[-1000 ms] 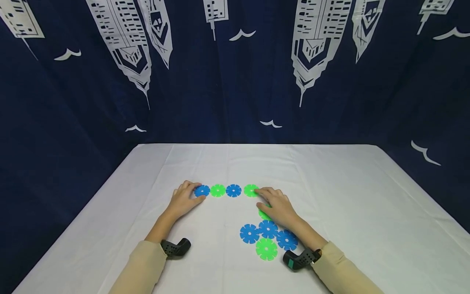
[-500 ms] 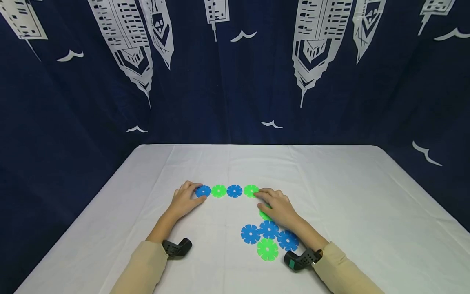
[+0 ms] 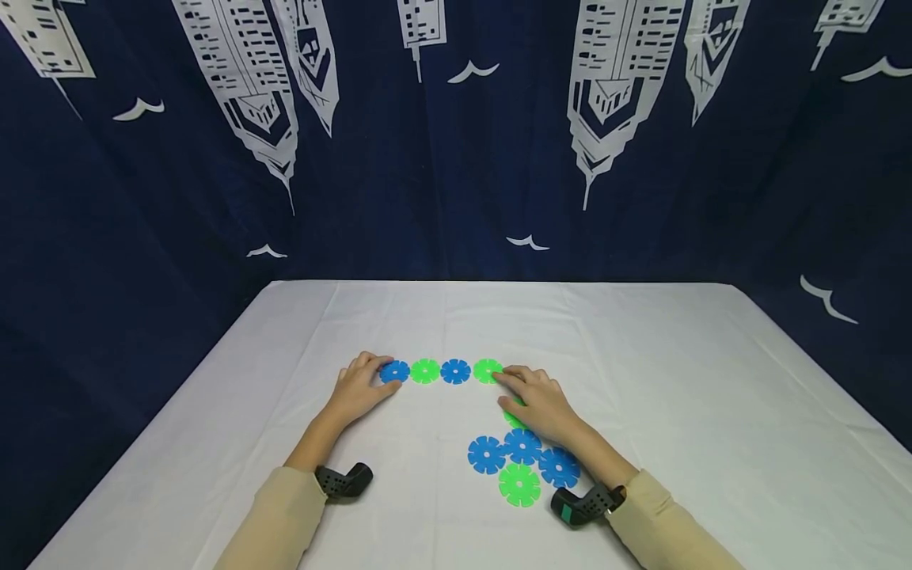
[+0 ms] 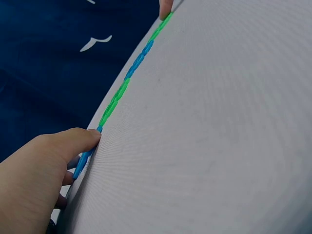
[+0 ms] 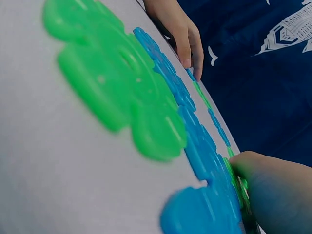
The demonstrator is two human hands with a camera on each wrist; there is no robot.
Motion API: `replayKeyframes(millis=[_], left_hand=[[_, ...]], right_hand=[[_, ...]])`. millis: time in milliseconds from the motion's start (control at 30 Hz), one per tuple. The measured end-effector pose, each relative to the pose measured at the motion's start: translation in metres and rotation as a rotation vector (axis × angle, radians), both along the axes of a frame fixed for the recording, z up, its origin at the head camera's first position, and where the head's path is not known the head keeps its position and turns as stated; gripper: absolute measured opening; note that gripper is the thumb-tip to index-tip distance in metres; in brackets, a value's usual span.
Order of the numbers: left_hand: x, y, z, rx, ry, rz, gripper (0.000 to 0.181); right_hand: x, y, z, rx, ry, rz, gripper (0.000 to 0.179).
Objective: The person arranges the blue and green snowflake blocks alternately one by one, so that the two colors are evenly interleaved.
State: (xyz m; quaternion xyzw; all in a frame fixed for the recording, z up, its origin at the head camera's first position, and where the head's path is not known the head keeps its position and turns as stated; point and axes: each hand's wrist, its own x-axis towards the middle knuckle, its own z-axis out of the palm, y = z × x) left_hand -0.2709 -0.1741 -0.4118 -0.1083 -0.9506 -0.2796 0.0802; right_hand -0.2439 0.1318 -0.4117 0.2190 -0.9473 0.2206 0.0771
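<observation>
Currently both hands are at a row of notched, flower-shaped discs on the white surface (image 3: 677, 412). Left hand (image 3: 359, 388) is at the row's left end, thumb and fingers pinching the leftmost blue disc (image 3: 395, 372) across its edges. Next along: first green disc (image 3: 425, 371), second blue disc (image 3: 455, 371), then end green disc (image 3: 487, 370) past a narrow gap. Right hand (image 3: 541, 405): fingers extended, tips touching end green disc's right edge, thumb apart from them. Its thumb partly covers another green disc (image 3: 514, 420); can't tell if they touch. Nearer the person: three blue discs (image 3: 523, 447) bunched together, lower green disc (image 3: 519, 485) just below. Black wrist devices (image 3: 345, 481) on both wrists, tan sleeves (image 3: 274, 514). Navy printed cloth (image 3: 442, 174) hangs behind.
</observation>
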Motion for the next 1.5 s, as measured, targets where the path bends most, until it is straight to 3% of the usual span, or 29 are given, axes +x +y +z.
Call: replayKeyframes(millis=[1133, 1300, 1500], left_hand=[[0.000, 0.001, -0.001, 0.001, -0.002, 0.001, 0.053], [0.000, 0.001, -0.001, 0.003, -0.002, -0.001, 0.053], [0.000, 0.001, -0.001, 0.003, 0.000, 0.000, 0.053]], right_hand=[[0.003, 0.000, 0.002, 0.001, 0.000, -0.011, 0.049], [0.003, -0.001, 0.006, -0.093, -0.065, -0.018, 0.047], [0.005, 0.001, 0.020, -0.105, -0.182, 0.084, 0.048]])
